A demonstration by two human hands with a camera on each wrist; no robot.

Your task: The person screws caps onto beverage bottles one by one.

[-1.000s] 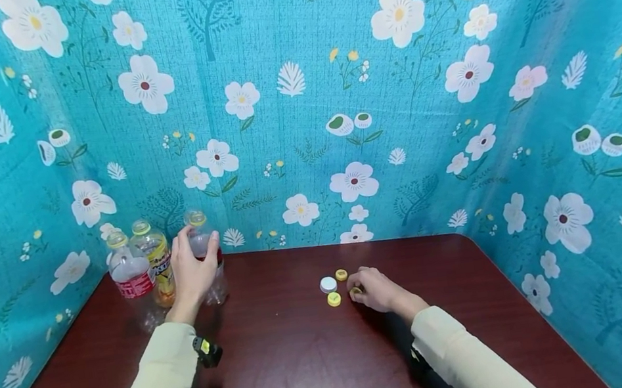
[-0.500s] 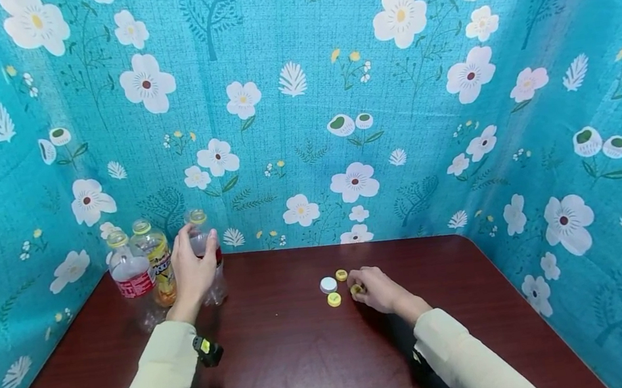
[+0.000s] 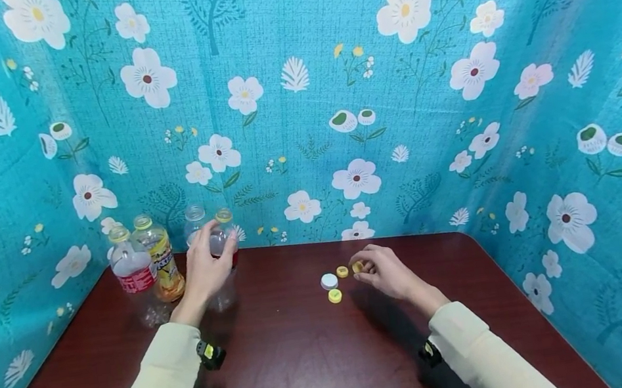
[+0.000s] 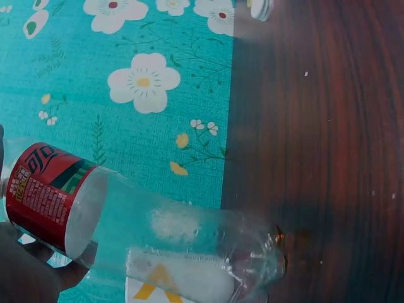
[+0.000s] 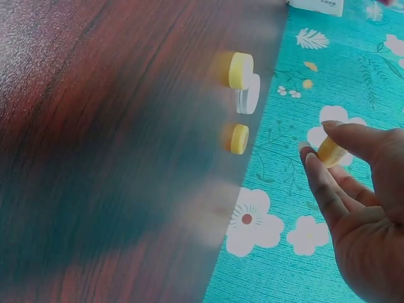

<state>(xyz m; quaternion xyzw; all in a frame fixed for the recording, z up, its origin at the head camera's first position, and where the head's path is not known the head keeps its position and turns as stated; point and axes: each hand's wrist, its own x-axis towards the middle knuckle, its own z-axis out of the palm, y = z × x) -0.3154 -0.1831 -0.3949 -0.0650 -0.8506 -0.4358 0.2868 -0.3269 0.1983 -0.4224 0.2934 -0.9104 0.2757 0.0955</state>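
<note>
Clear plastic makes up the leftmost bottle (image 3: pixel 131 267), upright on the dark table (image 3: pixel 297 348); its pinkish-red label (image 3: pixel 138 279) carries pale lettering we cannot read. Close beside it stands a yellow-labelled bottle (image 3: pixel 163 260), where we make out bold dark letters, too blurred to spell, above an orange design. Next comes a clear bottle (image 3: pixel 193 217), its neck showing behind the left hand (image 3: pixel 205 265). That hand has its thumb and fingers curled round the held bottle (image 4: pixel 167 221), whose red label (image 4: pixel 50 196) shows large dark characters, a green band and rows of pale print too small for us. Right of the bottles we see three caps lying near the table's far edge: a white cap (image 3: pixel 329 281), a yellow cap (image 3: pixel 335 296) just in front of it, and another yellow cap (image 3: pixel 342 272) just behind it. Farthest right, the right hand (image 3: pixel 387 271) pinches a yellow bottle cap (image 5: pixel 330 152) between thumb and fingertips, clear of the table; we find its faint marks illegible.
</note>
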